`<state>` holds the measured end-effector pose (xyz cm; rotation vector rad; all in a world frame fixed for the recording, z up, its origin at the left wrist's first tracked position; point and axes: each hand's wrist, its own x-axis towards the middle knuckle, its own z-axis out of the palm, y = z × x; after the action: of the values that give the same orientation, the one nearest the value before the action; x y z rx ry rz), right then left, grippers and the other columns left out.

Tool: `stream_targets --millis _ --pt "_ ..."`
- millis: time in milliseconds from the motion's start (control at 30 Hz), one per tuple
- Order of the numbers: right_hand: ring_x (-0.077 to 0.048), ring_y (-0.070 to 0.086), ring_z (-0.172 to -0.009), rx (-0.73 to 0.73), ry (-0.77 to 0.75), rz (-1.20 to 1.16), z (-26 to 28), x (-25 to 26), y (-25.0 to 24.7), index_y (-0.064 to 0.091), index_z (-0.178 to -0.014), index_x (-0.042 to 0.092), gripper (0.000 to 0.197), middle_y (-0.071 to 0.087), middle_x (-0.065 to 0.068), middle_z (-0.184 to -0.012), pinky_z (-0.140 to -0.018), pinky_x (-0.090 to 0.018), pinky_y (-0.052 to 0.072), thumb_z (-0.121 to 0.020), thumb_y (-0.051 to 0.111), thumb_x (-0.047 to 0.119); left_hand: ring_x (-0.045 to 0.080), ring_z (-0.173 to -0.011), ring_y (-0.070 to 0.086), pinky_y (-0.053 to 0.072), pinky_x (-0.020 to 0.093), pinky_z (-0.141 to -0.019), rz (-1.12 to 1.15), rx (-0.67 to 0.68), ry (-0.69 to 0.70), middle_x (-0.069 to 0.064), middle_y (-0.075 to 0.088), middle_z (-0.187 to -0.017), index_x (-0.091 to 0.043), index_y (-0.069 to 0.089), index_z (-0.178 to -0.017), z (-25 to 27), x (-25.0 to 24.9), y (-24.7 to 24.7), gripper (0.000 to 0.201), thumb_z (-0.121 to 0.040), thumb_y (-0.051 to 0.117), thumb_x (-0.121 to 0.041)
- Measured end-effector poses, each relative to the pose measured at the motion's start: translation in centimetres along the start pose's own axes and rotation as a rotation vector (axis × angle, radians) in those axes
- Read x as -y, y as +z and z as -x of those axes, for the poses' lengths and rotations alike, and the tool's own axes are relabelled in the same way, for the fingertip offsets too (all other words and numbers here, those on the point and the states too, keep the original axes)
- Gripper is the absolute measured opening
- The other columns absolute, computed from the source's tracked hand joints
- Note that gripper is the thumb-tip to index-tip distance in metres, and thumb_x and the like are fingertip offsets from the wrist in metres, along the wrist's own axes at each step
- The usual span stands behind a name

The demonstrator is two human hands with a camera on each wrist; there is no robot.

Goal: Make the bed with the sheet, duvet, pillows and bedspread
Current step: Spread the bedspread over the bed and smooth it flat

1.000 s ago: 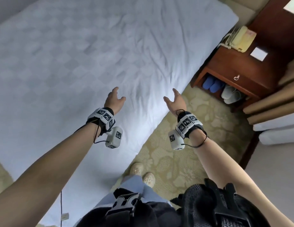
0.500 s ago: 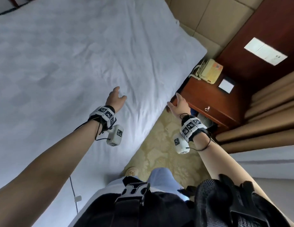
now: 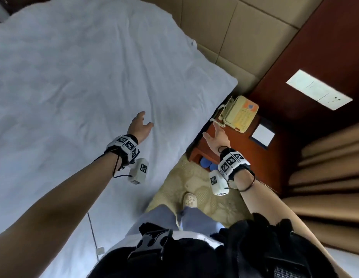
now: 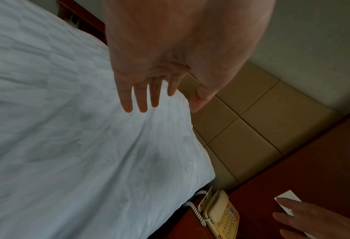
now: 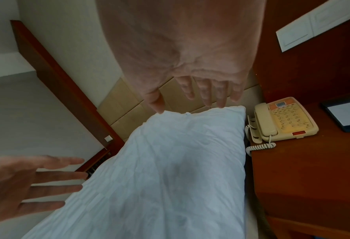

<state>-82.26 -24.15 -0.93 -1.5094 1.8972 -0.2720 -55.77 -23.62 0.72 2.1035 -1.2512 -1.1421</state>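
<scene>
A white sheet [image 3: 78, 81] with a faint check weave covers the bed, lightly creased toward the head corner [image 3: 220, 77]. My left hand [image 3: 140, 125] hovers above the sheet near the bed's right side, fingers [image 4: 141, 97] straight and spread, holding nothing. My right hand [image 3: 216, 137] is out past the bed's edge, above the nightstand, with its fingers [image 5: 206, 92] spread and empty. In the right wrist view the sheet [image 5: 170, 161] runs up to the headboard. No duvet, pillow or bedspread is in view.
A padded beige headboard [image 3: 244, 37] stands behind the bed. A red-brown nightstand [image 3: 254, 157] beside it carries a cream telephone [image 3: 238, 114] and a notepad [image 3: 262, 135]; blue slippers [image 3: 206, 164] sit under it. Patterned carpet [image 3: 194, 187] lies underfoot, curtains [image 3: 331, 177] at right.
I have stepped along the bed toward its head; the headboard and nightstand now show close. Both hands stay open and empty, the right one now over the nightstand.
</scene>
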Motion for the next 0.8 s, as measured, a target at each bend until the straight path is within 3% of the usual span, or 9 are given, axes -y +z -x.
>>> stream_targets --millis 200,400,600,800 --pt "-0.029 0.036 -0.137 0.069 0.041 0.021 -12.0 -1.2 -3.5 0.023 -0.149 0.013 0.066 0.033 -0.01 -0.152 -0.11 -0.045 0.035 -0.094 0.051 0.035 0.024 -0.133 0.04 0.032 0.033 -0.109 0.052 -0.015 -0.016 0.008 0.038 -0.146 -0.025 0.029 -0.147 -7.7 -5.6 3.3 0.058 -0.095 0.053 -0.025" --pt "-0.028 0.039 -0.135 0.112 0.074 0.095 -24.3 -0.8 -4.0 0.02 -0.15 0.017 0.064 0.034 -0.009 -0.152 -0.109 -0.041 0.037 -0.095 0.047 0.035 0.024 -0.13 0.044 0.037 0.036 -0.107 0.014 -0.001 -0.005 0.006 0.041 -0.144 -0.028 0.034 -0.145 -17.9 -9.3 5.3 0.056 -0.093 0.054 -0.024" --pt "-0.024 0.024 -0.143 0.182 0.081 0.171 -37.7 -0.1 -4.6 0.018 -0.151 0.012 0.053 0.023 -0.01 -0.156 -0.115 -0.034 0.022 -0.102 0.035 0.025 0.022 -0.134 0.04 0.035 0.037 -0.111 -0.012 0.059 0.032 0.005 0.037 -0.147 -0.028 0.033 -0.145 -28.2 -11.0 8.9 0.055 -0.094 0.053 -0.024" --pt "-0.031 0.034 -0.138 0.247 0.111 0.325 -48.3 0.2 -5.8 0.013 -0.152 0.011 0.057 0.027 -0.015 -0.154 -0.108 -0.037 0.034 -0.101 0.038 0.021 0.02 -0.132 0.042 0.036 0.034 -0.109 -0.01 0.094 0.049 0.002 0.037 -0.147 -0.027 0.035 -0.145 -33.8 -12.4 12.7 0.054 -0.094 0.052 -0.022"
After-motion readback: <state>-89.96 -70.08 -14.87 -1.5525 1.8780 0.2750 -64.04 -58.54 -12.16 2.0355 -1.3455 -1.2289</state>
